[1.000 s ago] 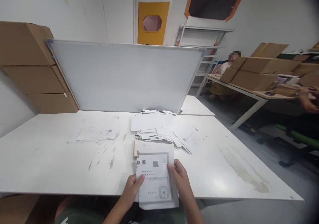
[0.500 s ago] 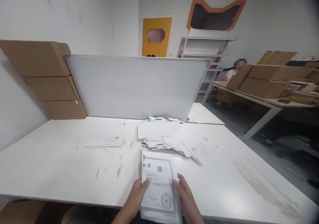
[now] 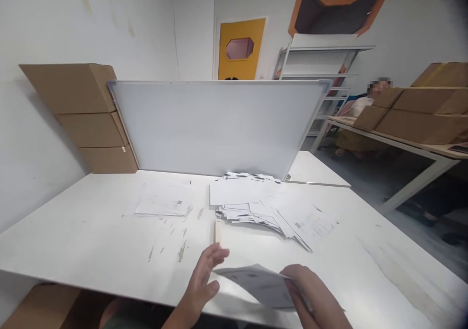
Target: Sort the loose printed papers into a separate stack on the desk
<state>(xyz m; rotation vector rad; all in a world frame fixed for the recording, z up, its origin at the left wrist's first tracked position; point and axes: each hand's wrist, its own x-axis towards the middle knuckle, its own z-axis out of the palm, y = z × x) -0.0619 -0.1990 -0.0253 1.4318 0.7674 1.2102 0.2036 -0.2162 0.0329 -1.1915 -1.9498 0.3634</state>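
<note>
- While the right hand point(image 3: 314, 295) grips the paper point(image 3: 261, 290) by its right side, thumb and fingers closed on it, the left hand point(image 3: 203, 278) is open at nine o'clock from it, fingers parted from the thumb.
- The paper, over the near side of the table point(image 3: 106, 251), is tilted and seen at a slant, its print blurred. Its left corner comes close to the left hand; whether they touch, I cannot tell.
- At one o'clock from the left hand, just by its fingertips, a cream block point(image 3: 217, 229) sits on the table.
- From the paper, an untidy pile point(image 3: 236, 191) of white sheets lies at twelve o'clock, its edges fanned; a printed sheet point(image 3: 316, 224) lies at its right side, between one and two.
- At ten o'clock is a flatter stack point(image 3: 161, 203), with grey marks point(image 3: 182, 251) nearer on the table; at three, a brownish stain point(image 3: 398, 276).
- Behind the pile, a whiteboard point(image 3: 219, 126) stands upright, with three stacked boxes point(image 3: 93, 129) at its left end, at ten o'clock.
- Farther back, a yellow door point(image 3: 237, 69) is at twelve, a shelf point(image 3: 321, 49) between twelve and one.
- At one o'clock a person point(image 3: 360, 106) sits beyond another table point(image 3: 435, 155), which bears cartons point(image 3: 417, 120) at two.
</note>
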